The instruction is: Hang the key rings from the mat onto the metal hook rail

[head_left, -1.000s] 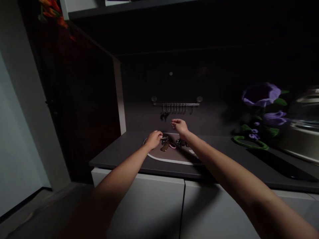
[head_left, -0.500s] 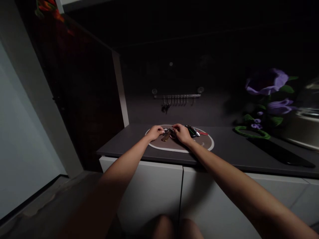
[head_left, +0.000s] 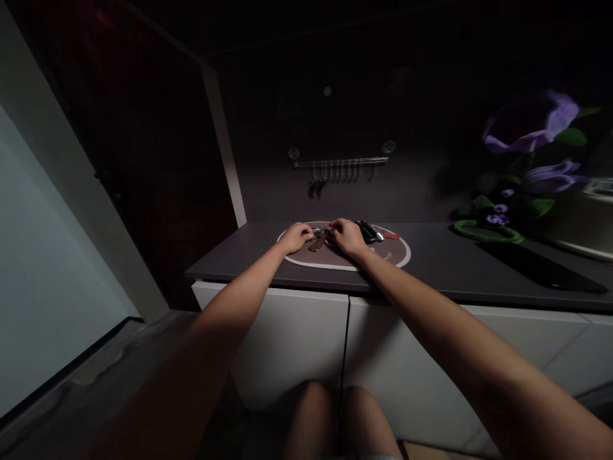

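An oval brown mat with a white rim (head_left: 397, 259) lies on a dark countertop (head_left: 445, 271). On it sits a bunch of keys with a brown fob (head_left: 318, 241). My left hand (head_left: 295, 236) is curled at the left side of that bunch, fingertips pinching it. Touching the same bunch from the right is my right hand (head_left: 348, 238), fingers bent over it. A second set of keys with a dark green fob and red tag (head_left: 375, 232) lies just right of my right hand.
A metal rail with hooks (head_left: 340, 164) hangs on the back wall, one dark item dangling from it at the left. Purple artificial flowers (head_left: 531, 137) and a green ring (head_left: 486, 232) stand at the right. White cabinet doors (head_left: 287, 345) are below; my knees (head_left: 335, 415) show at the bottom.
My right hand came down from near the hook rail onto the keys on the mat. The view tilted downward, bringing my knees into sight. My left hand stayed on the keys.
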`<move>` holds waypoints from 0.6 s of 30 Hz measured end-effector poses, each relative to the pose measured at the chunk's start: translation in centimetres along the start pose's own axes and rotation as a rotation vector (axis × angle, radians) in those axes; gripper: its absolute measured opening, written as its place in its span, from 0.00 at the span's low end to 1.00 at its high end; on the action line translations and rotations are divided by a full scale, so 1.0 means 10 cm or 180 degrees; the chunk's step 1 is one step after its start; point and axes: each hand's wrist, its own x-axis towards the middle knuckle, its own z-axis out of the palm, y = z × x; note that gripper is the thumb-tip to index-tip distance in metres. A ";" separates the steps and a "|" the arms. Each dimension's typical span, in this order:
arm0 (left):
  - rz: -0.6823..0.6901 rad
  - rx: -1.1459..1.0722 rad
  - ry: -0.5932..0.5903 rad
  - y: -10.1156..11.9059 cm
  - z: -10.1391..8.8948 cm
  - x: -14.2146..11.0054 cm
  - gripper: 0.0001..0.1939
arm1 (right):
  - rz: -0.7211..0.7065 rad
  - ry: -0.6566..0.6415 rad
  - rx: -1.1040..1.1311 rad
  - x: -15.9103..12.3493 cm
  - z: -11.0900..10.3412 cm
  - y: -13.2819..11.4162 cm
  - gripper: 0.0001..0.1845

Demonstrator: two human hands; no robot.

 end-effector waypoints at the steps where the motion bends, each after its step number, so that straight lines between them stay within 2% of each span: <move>1: -0.0015 -0.0020 0.0044 0.01 -0.01 0.00 0.05 | -0.0009 0.0002 -0.0007 0.00 0.00 0.00 0.14; 7: -0.0147 -0.0451 0.0183 0.07 -0.06 0.00 0.05 | -0.0099 -0.0067 -0.0074 0.01 0.01 -0.01 0.14; 15: -0.0567 -0.1844 0.0348 0.05 -0.05 0.05 0.05 | -0.0210 -0.0093 -0.0009 0.02 0.00 -0.04 0.13; 18: -0.0658 -0.2295 0.0295 0.06 -0.07 0.05 0.07 | -0.0247 -0.0086 0.0054 0.02 -0.01 -0.06 0.13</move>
